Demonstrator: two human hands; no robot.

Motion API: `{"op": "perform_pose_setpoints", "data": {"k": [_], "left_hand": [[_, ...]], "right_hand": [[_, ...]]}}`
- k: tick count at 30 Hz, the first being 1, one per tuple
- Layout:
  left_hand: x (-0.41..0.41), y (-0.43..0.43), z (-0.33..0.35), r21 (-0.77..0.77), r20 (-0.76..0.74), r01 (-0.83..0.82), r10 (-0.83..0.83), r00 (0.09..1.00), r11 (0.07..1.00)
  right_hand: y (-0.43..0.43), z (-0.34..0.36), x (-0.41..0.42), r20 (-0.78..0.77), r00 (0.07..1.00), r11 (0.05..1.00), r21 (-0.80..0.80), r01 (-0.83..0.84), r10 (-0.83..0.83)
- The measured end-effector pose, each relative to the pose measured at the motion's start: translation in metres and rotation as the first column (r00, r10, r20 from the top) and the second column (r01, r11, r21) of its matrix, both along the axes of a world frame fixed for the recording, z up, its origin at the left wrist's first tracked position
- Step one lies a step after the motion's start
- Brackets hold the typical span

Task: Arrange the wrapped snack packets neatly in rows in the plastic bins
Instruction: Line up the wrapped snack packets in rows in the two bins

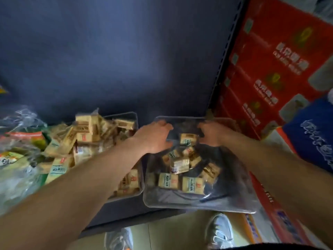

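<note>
Two clear plastic bins stand side by side on a dark shelf. The left bin (134,116) is heaped with tan wrapped snack packets (86,134). The right bin (180,201) holds several loose packets (180,164), two of them side by side near its front. Both my hands reach into the far end of the right bin. My left hand (155,136) hovers over its left wall with curved fingers and nothing visible in them. My right hand (213,134) is beside one packet (188,138); blur hides whether it grips it.
Bagged goods in clear wrap (19,141) lie left of the bins. Red cartons (270,65) and a blue pack (313,134) are stacked at the right. The right bin overhangs the shelf's front edge. My shoes (219,230) stand on the floor below.
</note>
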State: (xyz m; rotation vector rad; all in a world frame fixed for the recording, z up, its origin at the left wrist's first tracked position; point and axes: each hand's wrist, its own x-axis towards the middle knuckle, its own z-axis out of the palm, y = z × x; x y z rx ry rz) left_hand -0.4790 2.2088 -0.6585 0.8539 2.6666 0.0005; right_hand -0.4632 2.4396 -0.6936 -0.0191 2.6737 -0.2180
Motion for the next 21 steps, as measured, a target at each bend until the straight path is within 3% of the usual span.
{"op": "perform_pose_setpoints", "data": {"k": [5, 11, 15, 21], "left_hand": [[-0.026, -0.011, -0.024, 0.005, -0.084, 0.036, -0.035, 0.996, 0.999], [-0.025, -0.016, -0.035, 0.035, -0.216, -0.014, 0.021, 0.976, 0.999], [-0.024, -0.023, -0.04, 0.095, -0.136, -0.083, 0.096, 0.986, 0.992], [-0.018, -0.026, -0.046, 0.099, -0.109, -0.034, 0.045, 0.993, 0.995]], "right_hand": [[0.005, -0.061, -0.005, -0.048, 0.998, 0.999, -0.026, 0.039, -0.04], [-0.002, -0.083, -0.01, -0.135, 0.968, 0.962, -0.202, 0.183, -0.213], [-0.018, -0.089, -0.012, -0.168, 0.937, 0.913, -0.333, 0.238, -0.306], [-0.053, -0.091, -0.028, -0.194, 0.947, 0.912, -0.372, 0.17, -0.256]]}}
